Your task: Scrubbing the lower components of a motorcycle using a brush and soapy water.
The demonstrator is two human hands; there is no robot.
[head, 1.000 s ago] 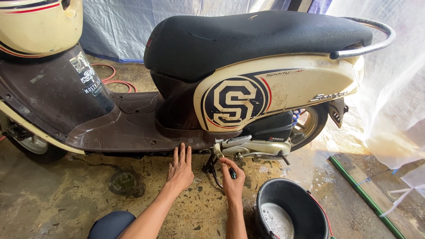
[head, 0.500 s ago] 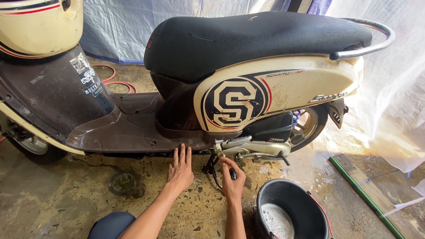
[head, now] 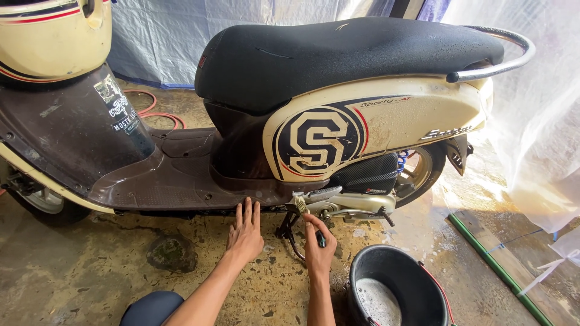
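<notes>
A cream and brown scooter (head: 374, 121) with a black seat stands side-on in front of me. My left hand (head: 244, 232) lies flat and open, its fingertips against the lower edge of the brown floorboard. My right hand (head: 318, 244) grips a small brush (head: 301, 206), whose pale bristles touch the silver engine casing (head: 353, 202) by the kickstand. The brush handle is mostly hidden in my fist.
A black bucket (head: 396, 290) holding soapy water stands on the wet concrete floor at lower right. A green pipe (head: 492, 265) lies on the ground to the right. Plastic sheeting hangs behind and at right. A red hose (head: 154, 111) coils behind the scooter. My knee (head: 151, 308) shows below.
Both hands stay almost where they were. The right hand has shifted only slightly at the engine casing.
</notes>
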